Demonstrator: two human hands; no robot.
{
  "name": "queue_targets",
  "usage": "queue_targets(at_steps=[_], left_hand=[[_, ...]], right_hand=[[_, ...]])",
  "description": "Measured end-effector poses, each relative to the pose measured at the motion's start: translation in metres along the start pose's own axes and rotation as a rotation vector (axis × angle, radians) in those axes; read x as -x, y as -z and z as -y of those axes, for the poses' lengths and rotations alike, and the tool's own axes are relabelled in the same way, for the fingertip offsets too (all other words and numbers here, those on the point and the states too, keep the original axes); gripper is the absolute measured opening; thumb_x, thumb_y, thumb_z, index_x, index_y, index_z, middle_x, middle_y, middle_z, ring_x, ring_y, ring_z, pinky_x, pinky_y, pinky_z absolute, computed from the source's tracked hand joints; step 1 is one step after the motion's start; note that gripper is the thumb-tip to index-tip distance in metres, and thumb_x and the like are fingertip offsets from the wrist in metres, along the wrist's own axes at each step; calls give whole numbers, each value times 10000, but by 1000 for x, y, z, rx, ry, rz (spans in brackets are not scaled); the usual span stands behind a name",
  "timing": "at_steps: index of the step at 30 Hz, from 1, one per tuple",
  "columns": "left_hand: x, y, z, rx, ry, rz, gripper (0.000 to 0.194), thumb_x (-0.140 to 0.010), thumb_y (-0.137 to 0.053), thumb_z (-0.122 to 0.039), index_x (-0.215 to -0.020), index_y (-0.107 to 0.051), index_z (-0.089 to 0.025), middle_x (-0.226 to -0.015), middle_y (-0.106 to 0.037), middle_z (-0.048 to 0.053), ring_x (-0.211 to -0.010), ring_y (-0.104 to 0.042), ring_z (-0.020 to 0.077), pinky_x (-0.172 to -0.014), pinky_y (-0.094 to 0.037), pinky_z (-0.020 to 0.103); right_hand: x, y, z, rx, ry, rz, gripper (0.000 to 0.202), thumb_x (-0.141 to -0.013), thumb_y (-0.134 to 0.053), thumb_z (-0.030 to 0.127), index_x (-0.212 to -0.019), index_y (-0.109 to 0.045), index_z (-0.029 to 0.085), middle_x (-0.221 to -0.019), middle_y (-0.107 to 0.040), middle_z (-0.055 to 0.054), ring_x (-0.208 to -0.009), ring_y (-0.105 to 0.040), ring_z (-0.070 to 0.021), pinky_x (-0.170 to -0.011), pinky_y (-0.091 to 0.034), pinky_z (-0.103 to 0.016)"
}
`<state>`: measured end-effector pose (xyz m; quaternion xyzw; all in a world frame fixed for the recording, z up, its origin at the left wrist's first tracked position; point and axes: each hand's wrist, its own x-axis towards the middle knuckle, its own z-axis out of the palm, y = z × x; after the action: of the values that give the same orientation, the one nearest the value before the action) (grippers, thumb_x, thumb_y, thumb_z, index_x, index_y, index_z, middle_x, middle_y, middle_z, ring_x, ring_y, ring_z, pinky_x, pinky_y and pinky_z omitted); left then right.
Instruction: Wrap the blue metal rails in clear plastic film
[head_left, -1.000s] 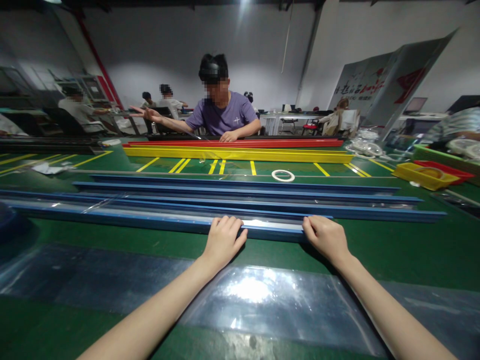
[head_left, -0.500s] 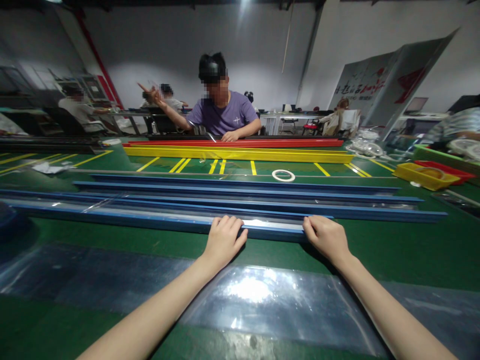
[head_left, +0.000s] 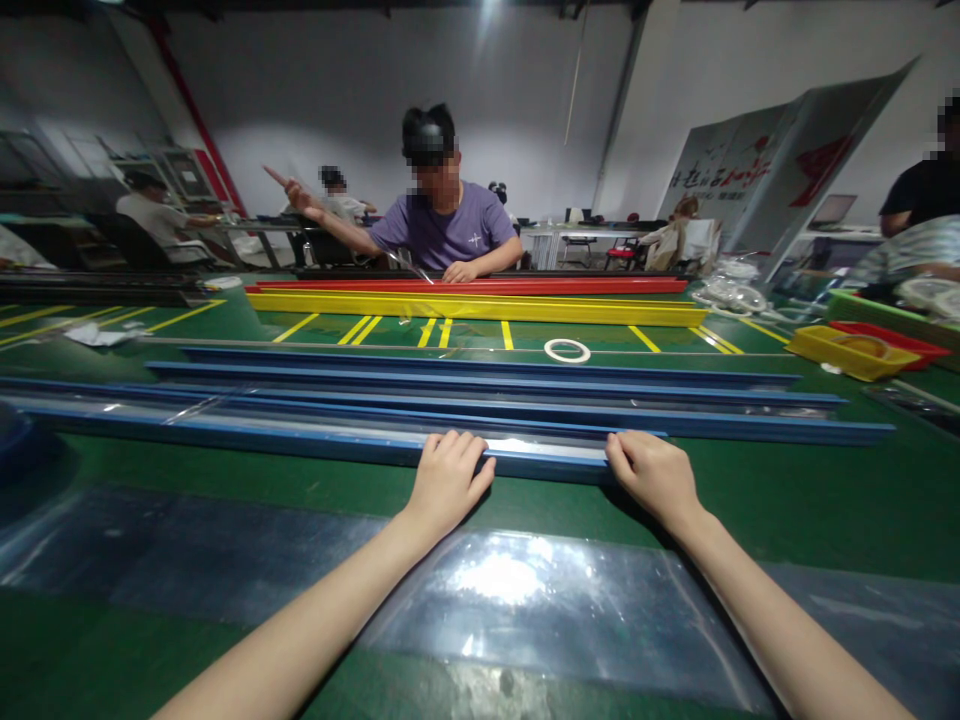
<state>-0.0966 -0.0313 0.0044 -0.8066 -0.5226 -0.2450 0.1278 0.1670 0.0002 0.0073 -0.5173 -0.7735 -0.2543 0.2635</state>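
A long blue channel strip (head_left: pixel 360 445) lies across the green table in front of me, with clear film along its inside. My left hand (head_left: pixel 448 478) is closed over its near edge, fingers curled into the channel. At the strip's right end, my right hand (head_left: pixel 660 475) is closed in a fist-like grip; what its fingertips touch is partly hidden. Just behind lie more blue strips (head_left: pixel 525 388), roughly parallel. Below my hands a sheet of clear plastic film (head_left: pixel 517 590) is spread flat and reflects the light.
Farther back are a yellow strip (head_left: pixel 480 308), a red strip (head_left: pixel 480 287) and a white tape ring (head_left: pixel 567 351). A co-worker in a purple shirt (head_left: pixel 465 225) sits opposite. Yellow tray (head_left: pixel 851 352) and bagged items (head_left: pixel 735 285) stand at right.
My hands and the blue strip have not visibly moved. The co-worker's raised hand has shifted slightly down, and a person in black has appeared at the far right.
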Motion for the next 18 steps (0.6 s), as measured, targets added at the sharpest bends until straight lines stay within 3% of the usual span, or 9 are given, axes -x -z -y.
queue_targets(at_steps=[18], left_hand=[[-2,0,1,-49,10,25,212,-846,-371,-315,-777,-523,-183,-763,-576,31,-764,-488,179,-675,-300,321]], right_hand=[[0,-1,0,-5,-3,16,397,-831,-338,289,-480,-486,177,-503,-553,-16,-489,-478,-98,-490,-239,-234]])
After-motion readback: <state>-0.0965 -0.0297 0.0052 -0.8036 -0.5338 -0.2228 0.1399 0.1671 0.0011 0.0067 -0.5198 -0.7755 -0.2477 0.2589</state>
